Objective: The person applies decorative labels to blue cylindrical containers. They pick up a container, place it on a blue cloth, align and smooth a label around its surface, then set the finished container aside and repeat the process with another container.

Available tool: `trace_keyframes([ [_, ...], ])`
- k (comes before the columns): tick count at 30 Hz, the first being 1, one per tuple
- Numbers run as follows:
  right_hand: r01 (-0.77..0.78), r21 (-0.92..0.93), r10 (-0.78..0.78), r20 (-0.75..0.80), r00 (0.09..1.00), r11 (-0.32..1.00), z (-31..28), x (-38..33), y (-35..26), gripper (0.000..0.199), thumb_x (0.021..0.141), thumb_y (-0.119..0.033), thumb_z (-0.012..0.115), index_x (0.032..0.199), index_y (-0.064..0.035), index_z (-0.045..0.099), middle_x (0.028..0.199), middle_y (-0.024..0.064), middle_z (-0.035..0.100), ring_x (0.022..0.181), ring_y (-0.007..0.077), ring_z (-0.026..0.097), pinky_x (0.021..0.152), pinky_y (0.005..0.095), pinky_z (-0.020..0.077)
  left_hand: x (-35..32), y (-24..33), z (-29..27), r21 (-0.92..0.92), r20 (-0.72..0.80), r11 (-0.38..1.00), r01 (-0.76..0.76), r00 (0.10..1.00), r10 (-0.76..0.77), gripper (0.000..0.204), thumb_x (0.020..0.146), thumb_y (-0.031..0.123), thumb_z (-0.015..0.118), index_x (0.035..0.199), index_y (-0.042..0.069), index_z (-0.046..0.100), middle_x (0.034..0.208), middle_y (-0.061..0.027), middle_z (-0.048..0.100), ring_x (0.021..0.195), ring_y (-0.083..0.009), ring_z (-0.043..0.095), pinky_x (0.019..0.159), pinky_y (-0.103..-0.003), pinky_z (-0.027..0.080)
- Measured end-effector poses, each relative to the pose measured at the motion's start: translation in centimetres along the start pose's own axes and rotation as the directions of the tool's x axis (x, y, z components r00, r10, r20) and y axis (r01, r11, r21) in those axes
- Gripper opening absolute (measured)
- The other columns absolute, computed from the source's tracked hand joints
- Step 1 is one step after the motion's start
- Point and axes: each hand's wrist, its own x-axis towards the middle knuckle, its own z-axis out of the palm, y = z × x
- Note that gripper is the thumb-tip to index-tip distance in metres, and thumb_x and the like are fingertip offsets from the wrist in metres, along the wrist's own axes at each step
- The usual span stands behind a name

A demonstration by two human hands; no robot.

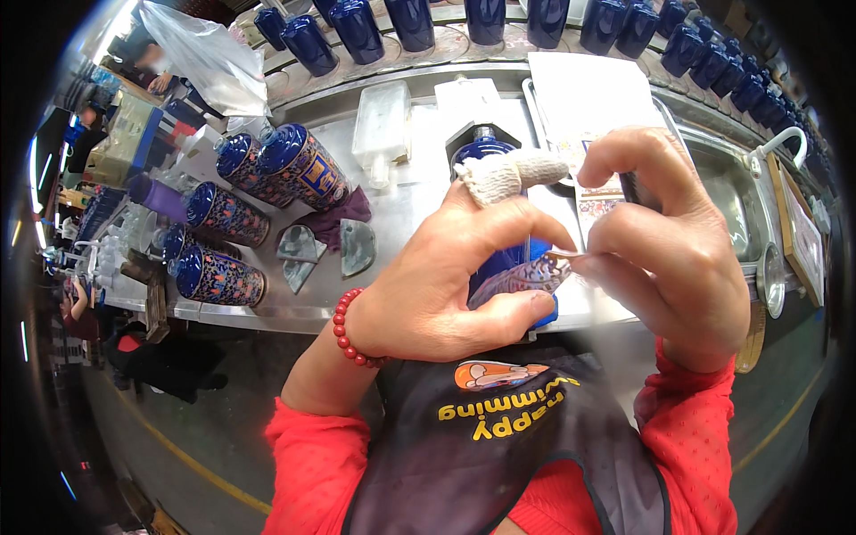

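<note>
Both hands gripping a blue bottle and patterned label over steel workbench.

Left hand and right hand close together, fingers curled, fingertips pinching.

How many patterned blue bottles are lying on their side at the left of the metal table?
5: two at the back, one in the middle, two near the front edge. More may be hidden.

Dark blue glazed bottle upright, patterned decal strip against its side
</note>
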Motion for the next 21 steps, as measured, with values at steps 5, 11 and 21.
trace_keyframes([
  [5,-0.01,0.053,0.01,-0.012,1.0,0.999,0.9,-0.8,0.7,0.024,0.065,-0.006,0.078,0.072,-0.003,0.055,0.108,0.0173,0.058,0.101,0.0353,0.06,0.089,0.0422,0.0481,-0.9,-0.6,-0.7,0.115,0.116,0.992,0.05,0.991,-0.064,0.014,0.079,0.014,0.072,0.085,0.005,0.063,0.106,-0.0106,0.063,0.098,-0.0251,0.058,0.093,-0.034,0.043],
  [11,-0.035,0.14,0.039,-0.023,0.999,0.989,0.3,-1.7,0.0,0.024,0.064,-0.009,0.076,0.072,-0.0025,0.054,0.104,0.018,0.058,0.097,0.0339,0.06,0.086,0.0402,0.0479,-1.9,1.0,-1.5,0.154,0.113,0.988,-0.012,0.994,-0.005,0.015,0.081,0.016,0.074,0.081,0.007,0.062,0.119,-0.0189,0.062,0.108,-0.0356,0.053,0.102,-0.041,0.036],
  [21,-0.241,0.348,0.274,-0.048,0.961,0.906,8.8,-1.2,7.8,0.022,0.088,-0.016,0.076,0.082,-0.001,0.061,0.101,0.0142,0.061,0.096,0.0339,0.06,0.084,0.0417,0.0484,-1.6,-7.0,-2.4,0.323,-0.191,0.902,0.286,0.953,-0.234,0.018,0.089,0.024,0.071,0.086,0.007,0.066,0.096,-0.0122,0.065,0.101,-0.0325,0.053,0.099,-0.044,0.035],
])
